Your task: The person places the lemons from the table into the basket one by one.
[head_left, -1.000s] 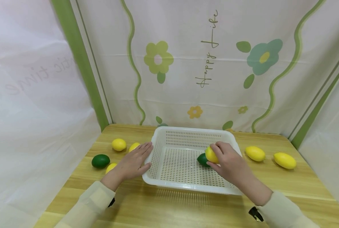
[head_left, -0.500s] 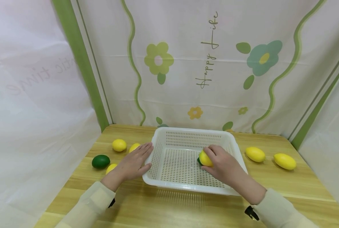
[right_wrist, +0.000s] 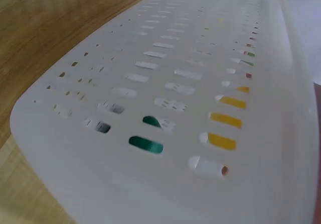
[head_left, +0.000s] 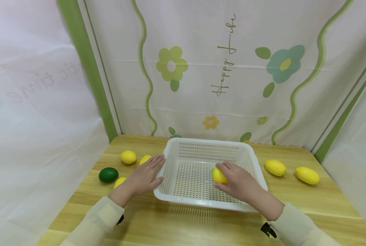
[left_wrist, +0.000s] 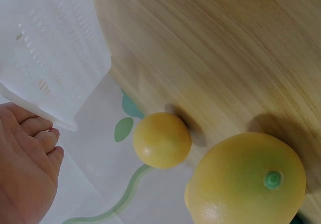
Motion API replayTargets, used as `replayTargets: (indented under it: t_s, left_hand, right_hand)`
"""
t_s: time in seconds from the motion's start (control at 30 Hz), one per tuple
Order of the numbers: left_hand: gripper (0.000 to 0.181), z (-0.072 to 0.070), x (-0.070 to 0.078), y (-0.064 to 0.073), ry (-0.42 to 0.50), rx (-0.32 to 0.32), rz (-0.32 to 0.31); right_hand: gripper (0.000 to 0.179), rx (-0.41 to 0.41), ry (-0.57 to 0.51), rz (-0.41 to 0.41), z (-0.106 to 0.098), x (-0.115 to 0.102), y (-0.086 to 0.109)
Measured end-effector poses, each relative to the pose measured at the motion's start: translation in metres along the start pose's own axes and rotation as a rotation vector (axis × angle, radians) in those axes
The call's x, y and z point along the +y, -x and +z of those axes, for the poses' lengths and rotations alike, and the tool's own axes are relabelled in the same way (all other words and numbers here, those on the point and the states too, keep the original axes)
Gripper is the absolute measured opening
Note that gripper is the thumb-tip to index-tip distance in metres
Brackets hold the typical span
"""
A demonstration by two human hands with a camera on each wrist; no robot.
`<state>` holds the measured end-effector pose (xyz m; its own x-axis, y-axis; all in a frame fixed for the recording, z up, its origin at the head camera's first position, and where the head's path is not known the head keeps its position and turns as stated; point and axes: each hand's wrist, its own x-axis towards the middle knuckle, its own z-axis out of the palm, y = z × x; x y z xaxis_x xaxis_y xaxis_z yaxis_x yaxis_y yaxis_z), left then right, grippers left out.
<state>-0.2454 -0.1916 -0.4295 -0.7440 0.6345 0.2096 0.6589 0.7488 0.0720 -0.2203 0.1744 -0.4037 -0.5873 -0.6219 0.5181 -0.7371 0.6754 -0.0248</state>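
Note:
Inside the white perforated basket [head_left: 198,201], my right hand [head_left: 241,181] grips a yellow lemon [head_left: 218,176] between thumb and fingers, low over the floor. A dark green, lemon-shaped fruit in the basket is hidden from the head view; through the wall slots in the right wrist view a bit of green fruit [right_wrist: 146,144] shows, with yellow [right_wrist: 225,120] above it. My left hand [head_left: 140,176] rests its extended fingers against the basket's left rim. In the left wrist view that hand [left_wrist: 27,169] touches the basket [left_wrist: 60,58], with lemons [left_wrist: 246,184] nearby.
Left of the basket lie yellow lemons [head_left: 129,157] and a dark green fruit [head_left: 108,174], some partly behind my left hand. Two lemons, one nearer [head_left: 275,167] and one farther right [head_left: 307,175], lie on the wooden table [head_left: 324,212]. A printed curtain [head_left: 189,95] hangs behind.
My right hand has moved left and slightly down with the lemon, which now covers the green fruit in the basket. The left hand has stayed put.

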Motion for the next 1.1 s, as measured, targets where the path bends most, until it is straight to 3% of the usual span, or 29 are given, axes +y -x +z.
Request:
replayTargets:
  t_s: [0.3,0.57,0.83,1.1]
  left_hand:
    - [0.066,-0.0009,-0.0001,-0.0014,0.000,0.010,0.004]
    - [0.066,0.0004,0.0001,0.0007,0.008,0.012,0.005]
    - [0.067,0.0007,0.0010,0.0015,0.006,0.013,0.000]
    - [0.067,0.0004,0.0006,0.0012,0.003,0.015,0.006]
  right_hand:
    - [0.052,-0.188,-0.075,0.107,-0.0018,-0.0057,-0.0022]
    - [0.052,-0.304,-0.125,0.186,0.0030,-0.0077,-0.0018]
    - [0.051,-0.338,-0.140,0.236,0.0042,-0.0086,-0.0031]
    - [0.038,-0.402,-0.178,0.325,0.0042,-0.0078,-0.0043]
